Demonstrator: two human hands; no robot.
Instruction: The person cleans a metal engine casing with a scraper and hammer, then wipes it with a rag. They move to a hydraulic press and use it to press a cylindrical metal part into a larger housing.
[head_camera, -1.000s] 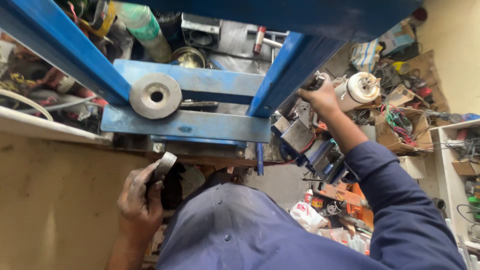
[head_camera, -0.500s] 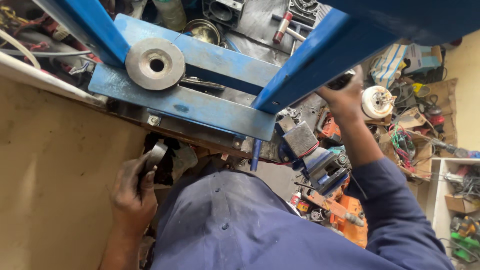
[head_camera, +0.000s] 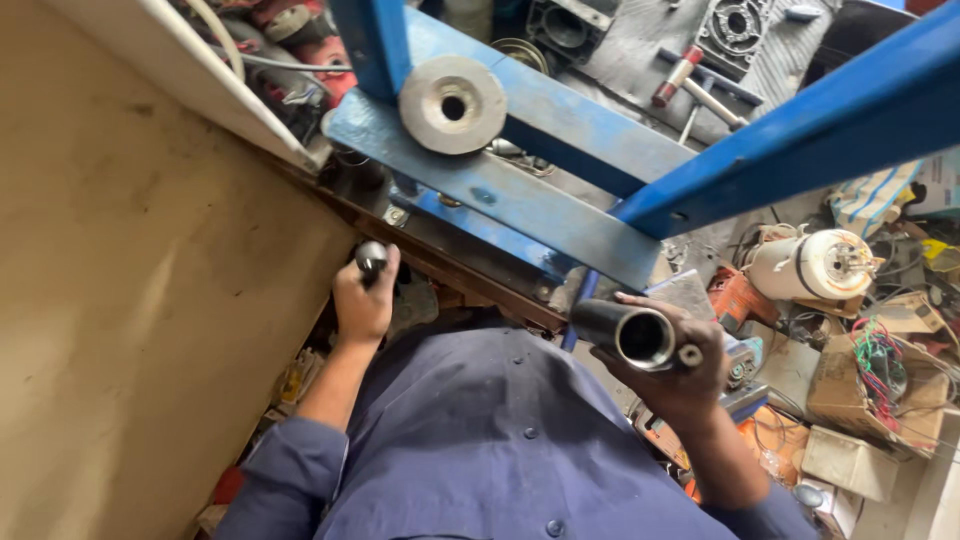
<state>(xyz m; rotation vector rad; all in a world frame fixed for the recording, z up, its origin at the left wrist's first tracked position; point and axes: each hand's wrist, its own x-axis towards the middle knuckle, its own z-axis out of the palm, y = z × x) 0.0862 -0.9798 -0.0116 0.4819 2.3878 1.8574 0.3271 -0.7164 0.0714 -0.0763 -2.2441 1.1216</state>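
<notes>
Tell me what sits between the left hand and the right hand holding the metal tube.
In the head view, only the person's dark blue shirt lies between the left hand and the right hand gripping the metal tube.

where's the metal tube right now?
In the head view, the metal tube is gripped in the right hand, lower right of centre, just below the blue frame, open end facing the camera.

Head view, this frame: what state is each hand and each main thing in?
Left hand: closed around a small dark knob.
Right hand: gripping a metal tube, open end toward the camera.
Metal disc: flat on the blue frame, untouched.
</notes>
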